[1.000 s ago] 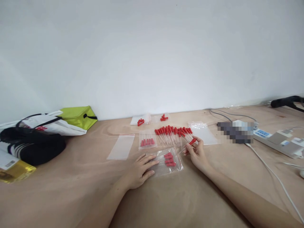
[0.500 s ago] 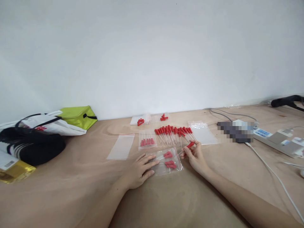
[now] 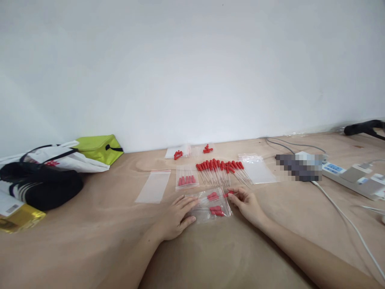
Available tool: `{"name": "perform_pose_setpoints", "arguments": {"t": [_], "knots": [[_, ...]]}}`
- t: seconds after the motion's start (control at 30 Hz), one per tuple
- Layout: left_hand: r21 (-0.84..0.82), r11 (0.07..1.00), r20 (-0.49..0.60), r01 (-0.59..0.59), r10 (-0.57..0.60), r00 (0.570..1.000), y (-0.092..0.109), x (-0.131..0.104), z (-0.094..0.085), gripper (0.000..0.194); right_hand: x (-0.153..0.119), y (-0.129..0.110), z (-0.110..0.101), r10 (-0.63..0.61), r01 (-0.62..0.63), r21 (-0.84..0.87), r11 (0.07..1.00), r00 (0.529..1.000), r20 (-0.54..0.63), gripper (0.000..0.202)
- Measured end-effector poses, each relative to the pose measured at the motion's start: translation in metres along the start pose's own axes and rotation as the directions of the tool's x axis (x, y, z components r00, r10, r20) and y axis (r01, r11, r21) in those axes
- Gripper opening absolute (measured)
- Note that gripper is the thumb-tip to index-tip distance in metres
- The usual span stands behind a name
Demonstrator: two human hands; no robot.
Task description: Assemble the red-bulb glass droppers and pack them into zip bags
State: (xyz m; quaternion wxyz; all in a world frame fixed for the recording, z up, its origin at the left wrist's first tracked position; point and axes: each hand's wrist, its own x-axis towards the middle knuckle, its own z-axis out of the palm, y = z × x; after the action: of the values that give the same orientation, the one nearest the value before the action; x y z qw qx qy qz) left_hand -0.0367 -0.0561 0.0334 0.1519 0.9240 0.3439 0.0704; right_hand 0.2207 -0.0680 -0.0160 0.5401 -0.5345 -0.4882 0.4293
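A clear zip bag (image 3: pixel 203 215) lies flat in front of me with several red-bulbed droppers (image 3: pixel 216 210) inside. My left hand (image 3: pixel 178 216) rests on the bag's left end, fingers stretched out and apart. At the bag's right, open-looking end, my right hand (image 3: pixel 247 204) pinches a dropper by its red bulb (image 3: pixel 229 193); its thin tube is mostly hidden by the bag's edge. Just behind the bag, a row of loose droppers (image 3: pixel 213 164) lies with bulbs pointing away. Left of that row is a zip bag (image 3: pixel 187 171) holding several droppers.
A flat zip bag (image 3: pixel 154 187) lies to the left, and more bags (image 3: pixel 259 171) to the right. Small red bulbs (image 3: pixel 178 154) lie on bags near the wall. A power strip (image 3: pixel 351 178) and cables stand right; a lime-green bag (image 3: pixel 98 147) and a black cap (image 3: pixel 49 188) left.
My right hand has moved left and slightly nearer, bringing the dropper's bulb to the bag's right end. The left hand has barely moved.
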Motion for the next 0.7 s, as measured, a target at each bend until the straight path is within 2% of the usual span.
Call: {"name": "perform_pose_setpoints", "arguments": {"t": [0.17, 0.33, 0.43, 0.53, 0.7], "knots": [[-0.007, 1.0, -0.01, 0.022, -0.022, 1.0, 0.0, 0.0, 0.001, 0.048, 0.001, 0.002, 0.004, 0.008, -0.004, -0.065, 0.998, 0.999, 0.054, 0.037], [-0.011, 1.0, -0.014, 0.0, 0.0, 1.0, -0.002, 0.001, 0.002, 0.049, 0.0, -0.002, 0.007, -0.011, 0.021, -0.05, 0.999, 0.979, 0.203, 0.039], [-0.014, 1.0, -0.017, 0.006, -0.006, 1.0, -0.002, 0.001, 0.003, 0.048, -0.001, -0.005, 0.006, 0.043, -0.039, -0.021, 0.999, 0.964, 0.262, 0.045], [-0.025, 1.0, -0.034, -0.001, 0.0, 0.999, -0.002, 0.0, 0.002, 0.048, -0.001, -0.007, 0.005, 0.102, -0.101, -0.017, 0.995, 0.963, 0.251, 0.053], [-0.05, 0.998, -0.079, -0.034, 0.03, 0.996, -0.002, -0.001, 0.003, 0.045, 0.0, -0.011, 0.009, 0.139, -0.141, 0.007, 0.99, 0.981, 0.135, 0.063]]}}
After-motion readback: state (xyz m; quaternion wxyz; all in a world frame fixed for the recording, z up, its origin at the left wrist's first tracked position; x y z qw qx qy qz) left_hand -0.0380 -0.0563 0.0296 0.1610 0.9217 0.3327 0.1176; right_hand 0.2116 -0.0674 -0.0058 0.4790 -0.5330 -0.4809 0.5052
